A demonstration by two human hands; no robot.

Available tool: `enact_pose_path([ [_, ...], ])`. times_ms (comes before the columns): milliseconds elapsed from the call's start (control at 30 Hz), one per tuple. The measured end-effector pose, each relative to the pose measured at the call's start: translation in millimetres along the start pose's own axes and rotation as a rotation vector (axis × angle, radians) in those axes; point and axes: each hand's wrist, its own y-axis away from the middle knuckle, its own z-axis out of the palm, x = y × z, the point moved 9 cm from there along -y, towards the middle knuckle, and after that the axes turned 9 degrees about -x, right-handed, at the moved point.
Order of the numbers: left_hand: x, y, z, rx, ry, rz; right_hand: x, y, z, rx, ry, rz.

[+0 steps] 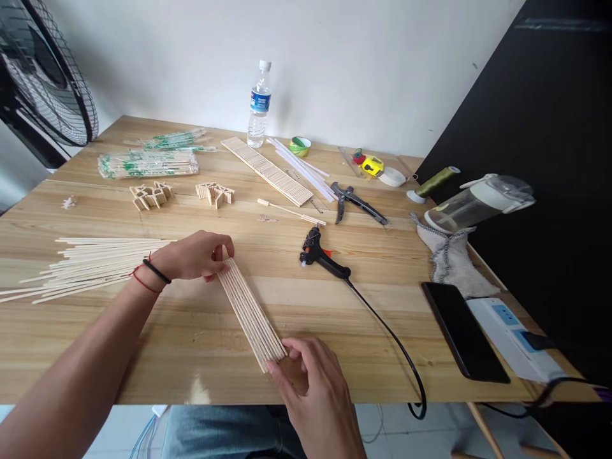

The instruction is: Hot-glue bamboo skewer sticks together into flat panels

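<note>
A flat row of thin wooden sticks (pixel 251 313) lies side by side on the table, slanting toward me. At its far end my left hand (pixel 197 256) is closed, thumb and fingers on the stick tips. My right hand (pixel 316 381) grips the near end, with the thumb at one corner and the index finger at the other. Loose wooden sticks (pixel 95 264) fan out beside and under my left wrist. Right of the row, a black hot glue gun (pixel 322 255) rests on the table, apart from both hands.
Toward the back lie a slatted stick panel (pixel 268 171), white glue sticks (pixel 303 167), a clamp-like black tool (pixel 358 203) and wrapped stick packs (pixel 148 164). A water bottle (pixel 259 111) stands near the wall. A phone (pixel 463 331) and power strip (pixel 514 338) are at right.
</note>
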Motion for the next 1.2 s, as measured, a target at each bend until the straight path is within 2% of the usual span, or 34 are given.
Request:
enact_pose_path([
  [467, -6, 5, -1.2, -0.038, 0.056, -0.069, 9, 1, 4, 0.015, -0.012, 0.009],
  [800, -6, 2, 0.3, -0.069, 0.07, -0.015, 10, 1, 5, 0.008, -0.03, 0.012],
  [1200, -8, -1, 1.6, -0.049, 0.104, -0.039, 7, 0, 4, 0.018, -0.047, -0.022],
])
